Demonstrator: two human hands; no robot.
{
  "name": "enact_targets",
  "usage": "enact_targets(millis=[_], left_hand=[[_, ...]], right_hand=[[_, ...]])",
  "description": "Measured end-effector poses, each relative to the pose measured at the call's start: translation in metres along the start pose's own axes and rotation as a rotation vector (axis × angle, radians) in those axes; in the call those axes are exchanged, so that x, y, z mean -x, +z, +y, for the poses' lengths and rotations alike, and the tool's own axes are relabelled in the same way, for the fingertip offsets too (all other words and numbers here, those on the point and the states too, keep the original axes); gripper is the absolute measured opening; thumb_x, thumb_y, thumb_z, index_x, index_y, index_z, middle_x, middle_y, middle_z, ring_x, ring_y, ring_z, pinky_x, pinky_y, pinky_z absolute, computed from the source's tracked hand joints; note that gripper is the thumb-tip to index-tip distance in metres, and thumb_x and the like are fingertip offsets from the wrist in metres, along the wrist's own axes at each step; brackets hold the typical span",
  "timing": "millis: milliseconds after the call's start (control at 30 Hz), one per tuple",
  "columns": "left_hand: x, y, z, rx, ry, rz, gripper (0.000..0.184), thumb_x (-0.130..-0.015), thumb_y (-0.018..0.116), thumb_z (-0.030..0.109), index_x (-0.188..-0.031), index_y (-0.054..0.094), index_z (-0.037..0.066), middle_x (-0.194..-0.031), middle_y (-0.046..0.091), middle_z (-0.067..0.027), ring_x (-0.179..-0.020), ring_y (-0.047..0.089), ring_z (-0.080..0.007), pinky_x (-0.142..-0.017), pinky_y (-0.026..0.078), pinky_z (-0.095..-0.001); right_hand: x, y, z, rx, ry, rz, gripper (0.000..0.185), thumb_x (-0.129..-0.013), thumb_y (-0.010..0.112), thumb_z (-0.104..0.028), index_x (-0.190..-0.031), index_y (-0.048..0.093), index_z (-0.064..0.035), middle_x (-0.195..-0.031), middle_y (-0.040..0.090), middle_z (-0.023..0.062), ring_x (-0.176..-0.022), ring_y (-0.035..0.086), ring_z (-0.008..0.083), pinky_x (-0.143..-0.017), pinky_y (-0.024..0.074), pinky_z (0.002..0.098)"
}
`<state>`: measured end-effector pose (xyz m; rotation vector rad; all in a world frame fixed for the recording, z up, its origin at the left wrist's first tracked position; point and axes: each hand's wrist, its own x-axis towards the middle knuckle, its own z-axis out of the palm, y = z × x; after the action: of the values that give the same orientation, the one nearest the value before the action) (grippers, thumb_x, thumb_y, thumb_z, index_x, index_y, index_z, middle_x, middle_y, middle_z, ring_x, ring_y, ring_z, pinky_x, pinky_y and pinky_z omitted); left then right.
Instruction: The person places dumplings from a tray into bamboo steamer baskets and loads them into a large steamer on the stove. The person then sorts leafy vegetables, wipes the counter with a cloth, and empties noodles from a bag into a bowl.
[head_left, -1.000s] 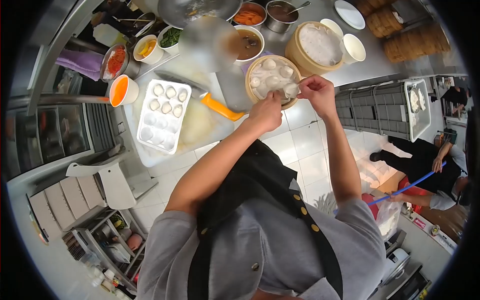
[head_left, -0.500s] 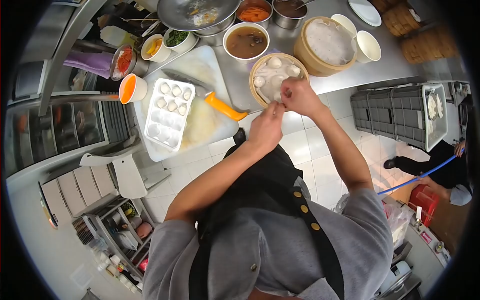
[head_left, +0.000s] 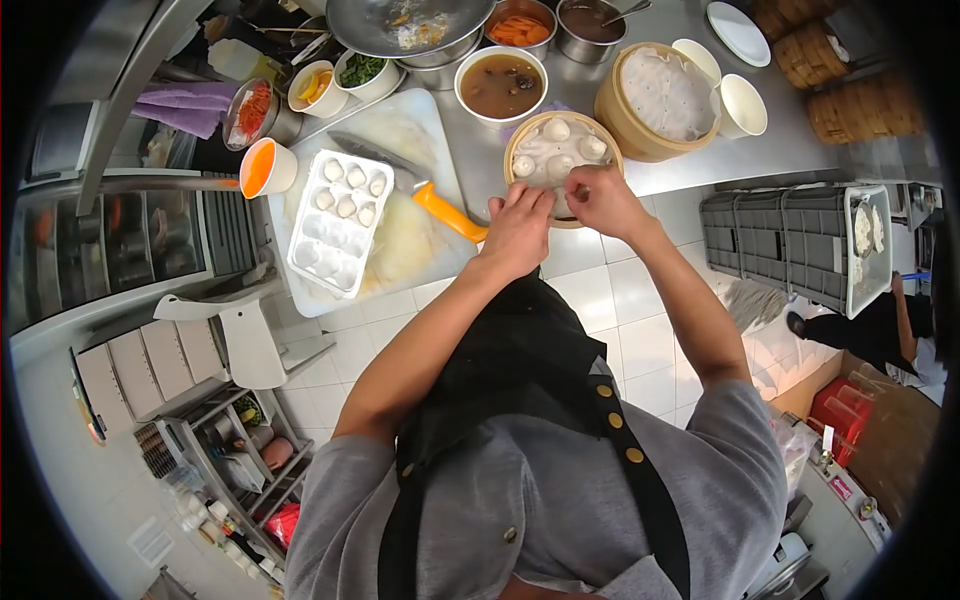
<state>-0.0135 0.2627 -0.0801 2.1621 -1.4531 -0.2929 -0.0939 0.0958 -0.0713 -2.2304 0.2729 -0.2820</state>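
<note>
A round bamboo steamer (head_left: 512, 142) lined with pale paper holds several white dumplings (head_left: 560, 168). Over its near left edge lies my left hand (head_left: 520, 228), fingers bent and close together; what they hold, if anything, is hidden. My right hand (head_left: 603, 203) is pinched at the near right part of the steamer, touching the paper or a dumpling there, too small to tell. To the left, a white tray (head_left: 325, 240) with several white balls in its upper cups rests on a cutting board (head_left: 412, 120). Beside it lies a knife with an orange handle (head_left: 448, 212).
Behind the steamer stand a soup bowl (head_left: 501, 85) and a larger lined steamer (head_left: 640, 145). A wok (head_left: 410, 28), carrot bowl (head_left: 520, 22) and orange cup (head_left: 268, 168) line the back. A grey crate (head_left: 775, 245) stands right, with a person (head_left: 860, 330) beyond it.
Both hands have shifted slightly over the near edge of the steamer. My left hand has moved up onto the rim, and my right hand has drawn back from over the dumplings.
</note>
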Motion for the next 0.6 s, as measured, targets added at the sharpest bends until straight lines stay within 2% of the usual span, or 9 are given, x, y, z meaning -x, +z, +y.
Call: enact_targets(millis=[300, 400, 500, 600], left_hand=[[0.001, 0.004, 0.006, -0.069, -0.066, -0.004, 0.029, -0.074, 0.066, 0.014, -0.101, 0.059, 0.004, -0.105, 0.048, -0.0081, -0.106, 0.041, -0.0267, -0.078, 0.031, -0.0434], [0.000, 0.001, 0.005, -0.059, -0.043, -0.014, 0.027, -0.074, 0.066, 0.015, -0.098, 0.060, 0.005, -0.110, 0.047, -0.0082, -0.107, 0.041, -0.0259, -0.079, 0.030, -0.0435], [0.002, 0.001, 0.000, 0.001, 0.031, 0.026, 0.024, -0.075, 0.065, 0.012, -0.098, 0.059, 0.007, -0.114, 0.048, -0.0097, -0.106, 0.043, -0.0260, -0.078, 0.030, -0.0419], [0.000, 0.002, -0.001, 0.131, -0.058, 0.155, 0.029, -0.074, 0.065, 0.007, -0.103, 0.061, 0.007, -0.112, 0.050, -0.0079, -0.109, 0.043, -0.0261, -0.080, 0.031, -0.0427]], right_hand=[[-0.003, -0.002, 0.002, 0.022, 0.012, 0.024, 0.001, -0.070, 0.059, 0.001, -0.070, 0.058, 0.0009, -0.065, 0.061, 0.0167, -0.061, 0.063, 0.0290, -0.058, 0.0503, 0.0351], [-0.004, -0.002, 0.005, -0.047, 0.079, 0.063, 0.003, -0.071, 0.061, -0.001, -0.072, 0.059, 0.0010, -0.066, 0.062, 0.0161, -0.061, 0.063, 0.0275, -0.059, 0.0509, 0.0336], [-0.005, -0.002, 0.003, -0.130, 0.118, 0.111, 0.005, -0.072, 0.062, -0.002, -0.075, 0.060, 0.0012, -0.067, 0.063, 0.0151, -0.061, 0.064, 0.0237, -0.061, 0.0520, 0.0311], [-0.008, -0.009, -0.006, -0.218, 0.102, 0.161, 0.004, -0.073, 0.063, -0.001, -0.076, 0.060, 0.0016, -0.070, 0.065, 0.0118, -0.063, 0.065, 0.0175, -0.063, 0.0531, 0.0289]])
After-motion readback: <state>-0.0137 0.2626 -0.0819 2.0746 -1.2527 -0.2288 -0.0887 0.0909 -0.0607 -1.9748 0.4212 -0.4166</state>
